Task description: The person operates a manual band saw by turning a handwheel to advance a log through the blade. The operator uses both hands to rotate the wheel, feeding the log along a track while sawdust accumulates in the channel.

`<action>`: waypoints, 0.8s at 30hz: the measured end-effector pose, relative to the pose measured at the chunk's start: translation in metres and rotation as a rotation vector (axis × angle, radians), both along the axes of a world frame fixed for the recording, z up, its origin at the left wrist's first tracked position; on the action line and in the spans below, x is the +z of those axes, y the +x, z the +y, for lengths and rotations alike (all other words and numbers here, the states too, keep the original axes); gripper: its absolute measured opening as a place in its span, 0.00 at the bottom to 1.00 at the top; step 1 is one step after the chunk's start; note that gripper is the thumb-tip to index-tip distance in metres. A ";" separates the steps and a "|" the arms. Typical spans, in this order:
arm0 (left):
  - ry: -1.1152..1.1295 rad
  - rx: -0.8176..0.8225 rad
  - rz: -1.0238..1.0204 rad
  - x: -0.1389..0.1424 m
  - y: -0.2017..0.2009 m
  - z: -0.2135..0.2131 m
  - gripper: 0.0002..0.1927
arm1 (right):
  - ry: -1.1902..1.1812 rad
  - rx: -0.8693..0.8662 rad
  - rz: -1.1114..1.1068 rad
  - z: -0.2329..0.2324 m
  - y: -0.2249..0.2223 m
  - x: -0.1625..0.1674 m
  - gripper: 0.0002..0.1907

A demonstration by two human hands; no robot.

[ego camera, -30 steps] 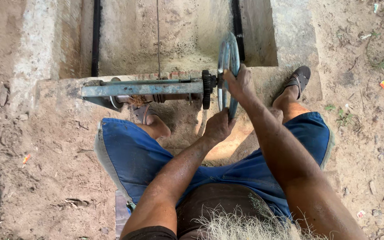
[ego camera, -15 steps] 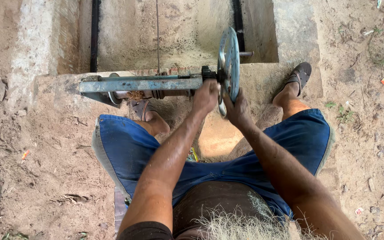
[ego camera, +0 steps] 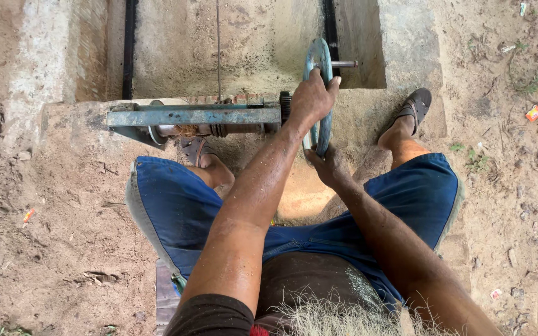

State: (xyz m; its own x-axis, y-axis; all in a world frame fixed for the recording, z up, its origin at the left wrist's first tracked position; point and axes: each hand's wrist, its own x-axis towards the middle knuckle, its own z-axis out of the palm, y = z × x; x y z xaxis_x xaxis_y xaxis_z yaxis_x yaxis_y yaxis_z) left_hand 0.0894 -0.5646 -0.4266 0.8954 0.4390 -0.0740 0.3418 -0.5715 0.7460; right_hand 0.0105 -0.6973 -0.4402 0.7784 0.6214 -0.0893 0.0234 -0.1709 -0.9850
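Observation:
A blue-grey metal handwheel (ego camera: 319, 59) stands on edge at the right end of a horizontal steel bar (ego camera: 194, 116) with a dark gear beside it. My left hand (ego camera: 312, 96) grips the wheel's rim near the top. My right hand (ego camera: 326, 165) holds the rim at its bottom edge. A short handle (ego camera: 342, 63) sticks out to the right from the wheel. I sit with knees apart in blue shorts, feet in sandals either side of the mechanism.
A concrete channel (ego camera: 250, 43) with two black rails (ego camera: 129, 50) runs away beyond the bar, a thin wire down its middle. Sandy ground with small litter (ego camera: 534, 113) lies at both sides. A wooden seat edge (ego camera: 166, 292) shows under me.
My left hand climbed from the wheel's lower rim to its top, while my right hand dropped from the top to the bottom. The wheel has turned.

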 end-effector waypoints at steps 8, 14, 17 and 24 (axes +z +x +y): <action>0.132 -0.079 -0.100 -0.019 -0.034 -0.019 0.28 | -0.309 0.257 -0.095 -0.017 0.012 -0.014 0.16; 0.166 -0.099 -0.164 -0.025 -0.065 -0.035 0.32 | -0.679 -0.095 -0.105 -0.018 0.052 0.015 0.15; 0.080 -0.118 -0.121 -0.028 -0.079 -0.041 0.39 | -0.504 -0.156 -0.606 -0.010 0.086 0.033 0.15; 0.236 -0.091 -0.301 -0.061 -0.103 -0.057 0.43 | -0.655 -0.040 -0.975 0.007 0.135 0.048 0.36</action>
